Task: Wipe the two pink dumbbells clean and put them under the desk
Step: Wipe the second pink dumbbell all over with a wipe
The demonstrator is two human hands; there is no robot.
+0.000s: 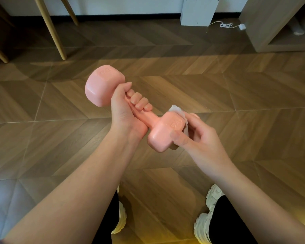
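Both forearms are reaching forward from the bottom edge, above two white shoes (207,219) standing on the wooden floor (245,88). The left hand (128,111) is wrapping all its fingers tightly round the handle of one pink dumbbell (163,133) and is holding it in the air, tilted, one head far and one head near. The right hand (201,140) is pinching a white wipe (178,111) against the side of the near head, with the thumb lying over its front edge. To do this step well, I think the left hand should be turning the handle little by little, so that the wipe is meeting every face, also the stamped mark. The second dumbbell is not showing.
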